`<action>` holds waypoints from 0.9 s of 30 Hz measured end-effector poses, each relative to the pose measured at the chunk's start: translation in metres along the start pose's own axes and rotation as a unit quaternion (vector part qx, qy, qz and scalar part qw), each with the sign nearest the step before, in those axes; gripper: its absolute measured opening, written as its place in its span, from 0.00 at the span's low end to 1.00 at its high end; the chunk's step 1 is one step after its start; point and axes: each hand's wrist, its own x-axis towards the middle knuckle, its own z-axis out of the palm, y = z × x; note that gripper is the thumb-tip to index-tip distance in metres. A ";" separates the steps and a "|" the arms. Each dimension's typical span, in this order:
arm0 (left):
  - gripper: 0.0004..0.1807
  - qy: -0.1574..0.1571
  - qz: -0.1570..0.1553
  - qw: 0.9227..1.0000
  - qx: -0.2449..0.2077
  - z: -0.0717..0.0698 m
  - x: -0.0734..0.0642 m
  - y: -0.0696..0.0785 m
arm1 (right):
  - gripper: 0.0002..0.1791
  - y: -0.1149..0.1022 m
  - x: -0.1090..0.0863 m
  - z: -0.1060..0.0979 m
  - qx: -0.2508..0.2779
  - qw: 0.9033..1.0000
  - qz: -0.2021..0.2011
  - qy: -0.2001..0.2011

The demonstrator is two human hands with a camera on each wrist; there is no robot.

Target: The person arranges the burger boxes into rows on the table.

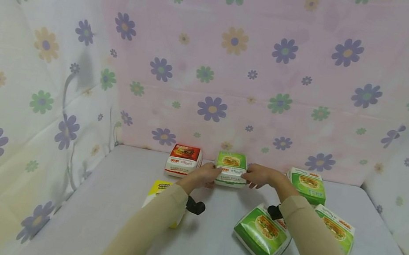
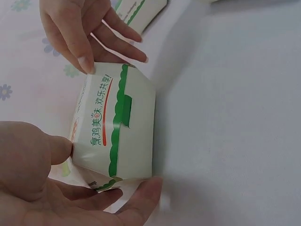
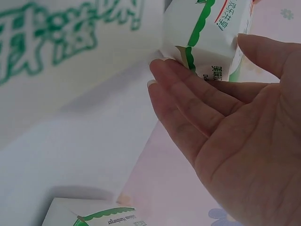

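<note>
A green and white hamburger box sits at the back of the table between both hands. On its left side my left hand grips it, thumb at the lid's edge and fingers along the side wall. My right hand holds the opposite side, its thumb on the upper corner; the other fingers reach along the side wall, some spread away from it. In the left wrist view, the front of the hamburger box shows a green scalloped band and a tucked tab.
A red hamburger box stands left of the hands. A yellow box lies partly behind the left forearm. Green boxes are at the back right, far right and near the right forearm. A flowered cloth rises behind the table.
</note>
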 end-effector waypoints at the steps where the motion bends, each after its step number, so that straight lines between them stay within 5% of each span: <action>1: 0.30 0.001 -0.003 1.000 0.003 0.000 0.002 0.000 | 0.21 0.000 -0.001 0.000 -0.001 1.000 0.004 0.000; 12: 0.27 -0.015 -0.012 1.000 0.012 0.002 0.007 -0.001 | 0.23 0.000 -0.008 -0.001 -0.001 1.000 0.023 -0.002; 18: 0.36 -0.008 0.005 0.997 0.079 -0.005 0.004 0.006 | 0.25 0.001 -0.018 -0.008 -0.016 1.000 0.020 -0.005; 27: 0.40 0.060 0.095 0.970 0.215 -0.012 -0.019 0.014 | 0.32 -0.001 -0.058 -0.008 -0.140 0.988 -0.045 0.037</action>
